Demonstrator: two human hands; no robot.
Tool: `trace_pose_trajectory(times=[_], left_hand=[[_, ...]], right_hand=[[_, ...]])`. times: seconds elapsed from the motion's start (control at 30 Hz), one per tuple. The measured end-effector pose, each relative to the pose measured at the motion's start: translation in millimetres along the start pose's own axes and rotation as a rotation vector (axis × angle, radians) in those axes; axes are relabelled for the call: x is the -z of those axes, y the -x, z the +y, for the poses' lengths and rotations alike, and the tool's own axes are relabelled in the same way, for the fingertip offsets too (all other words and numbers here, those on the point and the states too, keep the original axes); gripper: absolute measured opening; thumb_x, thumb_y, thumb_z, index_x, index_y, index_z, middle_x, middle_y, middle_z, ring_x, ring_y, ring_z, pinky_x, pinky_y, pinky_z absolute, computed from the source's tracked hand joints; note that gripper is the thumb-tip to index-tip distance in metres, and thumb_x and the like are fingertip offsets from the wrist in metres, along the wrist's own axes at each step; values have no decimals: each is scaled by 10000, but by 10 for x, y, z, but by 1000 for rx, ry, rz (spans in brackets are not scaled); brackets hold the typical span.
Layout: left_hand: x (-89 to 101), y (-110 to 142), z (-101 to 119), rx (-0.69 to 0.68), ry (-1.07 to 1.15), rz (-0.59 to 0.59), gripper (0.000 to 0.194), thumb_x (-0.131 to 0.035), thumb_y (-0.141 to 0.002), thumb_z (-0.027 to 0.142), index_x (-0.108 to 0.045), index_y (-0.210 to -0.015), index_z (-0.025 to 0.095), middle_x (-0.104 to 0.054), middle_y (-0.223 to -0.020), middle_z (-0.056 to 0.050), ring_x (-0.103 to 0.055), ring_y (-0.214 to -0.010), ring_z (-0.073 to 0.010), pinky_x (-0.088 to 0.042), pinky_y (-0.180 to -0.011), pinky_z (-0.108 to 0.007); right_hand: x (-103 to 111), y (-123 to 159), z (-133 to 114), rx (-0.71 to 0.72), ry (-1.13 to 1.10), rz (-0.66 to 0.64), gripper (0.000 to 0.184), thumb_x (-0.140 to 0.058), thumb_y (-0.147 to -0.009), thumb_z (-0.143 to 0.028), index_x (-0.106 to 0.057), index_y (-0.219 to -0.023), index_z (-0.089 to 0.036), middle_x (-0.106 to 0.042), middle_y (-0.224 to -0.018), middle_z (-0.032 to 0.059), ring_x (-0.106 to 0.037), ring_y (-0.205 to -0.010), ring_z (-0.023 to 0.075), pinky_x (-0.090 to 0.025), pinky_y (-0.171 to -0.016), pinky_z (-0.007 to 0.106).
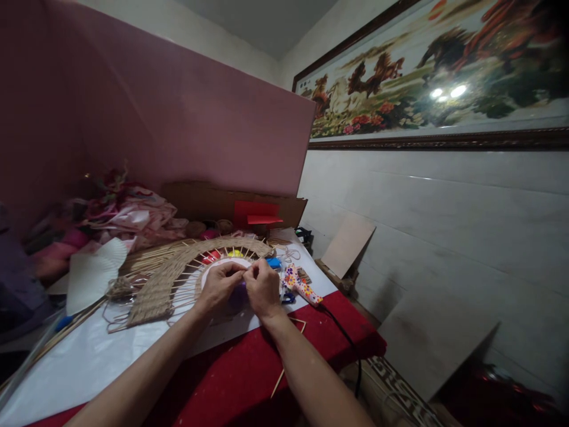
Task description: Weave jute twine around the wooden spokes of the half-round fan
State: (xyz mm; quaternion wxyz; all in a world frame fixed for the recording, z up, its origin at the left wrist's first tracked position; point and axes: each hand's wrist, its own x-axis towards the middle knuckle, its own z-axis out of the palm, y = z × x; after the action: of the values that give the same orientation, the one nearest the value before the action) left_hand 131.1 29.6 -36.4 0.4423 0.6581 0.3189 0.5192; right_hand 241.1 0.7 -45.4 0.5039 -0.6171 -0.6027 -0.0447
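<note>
My left hand (221, 286) and my right hand (263, 289) meet over the middle of a woven straw disc (155, 290) with thin stick spokes. Both hands are closed in a pinch, fingertips touching each other near the white round centre (212, 271) of the disc. What they pinch is too small to make out. A purple shape (237, 298) shows just below and between the hands.
A hot glue gun (301, 284) with coloured dots lies right of my hands, its black cord (342, 335) running off the red tablecloth (249, 373). White paper (89, 356) covers the left. Pink fabric heap (128, 213), cardboard (213, 201) and a pink board stand behind.
</note>
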Motion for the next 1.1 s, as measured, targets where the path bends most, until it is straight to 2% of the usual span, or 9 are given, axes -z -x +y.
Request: trace_pose_trajectory(times=[0.13, 0.27, 0.4, 0.5, 0.67, 0.8, 0.9, 0.97, 1.1], left_hand=[[5, 3, -14, 27, 31, 18, 131, -680, -624, 277, -677, -625, 146, -632, -612, -11, -526, -581, -127, -406, -563, -240], [91, 50, -7, 49, 60, 15, 161, -708, -605, 291, -661, -622, 138, -584, -560, 6, -473, -514, -102, -360, -496, -223], [177, 86, 22, 45, 83, 38, 192, -690, -636, 327, -650, -655, 141, -597, -610, -1, -489, -542, -101, -374, -517, -218], [187, 86, 20, 39, 86, 58, 205, -672, -656, 347, -636, -683, 147, -602, -629, -2, -497, -546, -104, -377, -513, -217], [180, 72, -47, 1, 62, 82, 195, -665, -658, 343, -626, -695, 155, -617, -657, -12, -531, -588, -128, -412, -550, -236], [200, 71, -101, -39, -7, 95, 138, -669, -643, 302, -650, -667, 167, -621, -676, -17, -551, -656, -152, -434, -611, -252], [213, 83, -102, -58, -54, 96, 124, -654, -648, 299, -661, -655, 176, -621, -671, -16, -549, -659, -156, -434, -617, -254], [216, 95, -80, -66, -78, 94, 119, -647, -648, 297, -660, -645, 179, -618, -653, -12, -545, -643, -154, -432, -615, -256], [223, 107, -26, -67, -115, 112, 118, -636, -640, 297, -651, -630, 181, -612, -628, -7, -528, -609, -148, -412, -578, -252]], right_hand=[[-22, -49, 59, -20, 3, 58, 82, -495, -757, -138, -542, -708, -184, -616, -648, 25, -563, -610, 160, -377, -592, 245], [20, -123, 169, -167, -37, 164, 147, -465, -770, -147, -513, -640, -195, -561, -556, -1, -515, -521, 145, -357, -541, 240], [34, -123, 158, -73, -210, 184, 163, -427, -824, -214, -548, -720, -185, -581, -606, 4, -539, -567, 138, -395, -588, 241], [31, -109, 104, -42, -429, 96, 155, -453, -827, -273, -556, -761, -178, -607, -652, 8, -558, -612, 133, -430, -606, 234], [46, -119, 50, -228, -877, -93, 156, -501, -755, -309, -523, -836, -178, -643, -715, 8, -460, -449, 84, -381, -413, 199], [145, -121, -47, -263, -1045, -147, 131, -515, -675, -251, -551, -776, -174, -605, -662, -10, -430, -436, 73, -367, -410, 198], [370, -78, -222, -246, -1135, -213, 128, -494, -673, -227, -592, -717, -159, -547, -605, -20, -420, -446, 69, -349, -430, 195], [586, 10, -383, -233, -1194, -327, 177, -483, -731, -263, -619, -764, -156, -537, -609, -13, -431, -473, 76, -354, -448, 196], [973, 397, -665, -84, -988, -590, 135, -560, -795, -284, -659, -771, -196, -562, -618, -19, -497, -555, 92, -429, -549, 203]])
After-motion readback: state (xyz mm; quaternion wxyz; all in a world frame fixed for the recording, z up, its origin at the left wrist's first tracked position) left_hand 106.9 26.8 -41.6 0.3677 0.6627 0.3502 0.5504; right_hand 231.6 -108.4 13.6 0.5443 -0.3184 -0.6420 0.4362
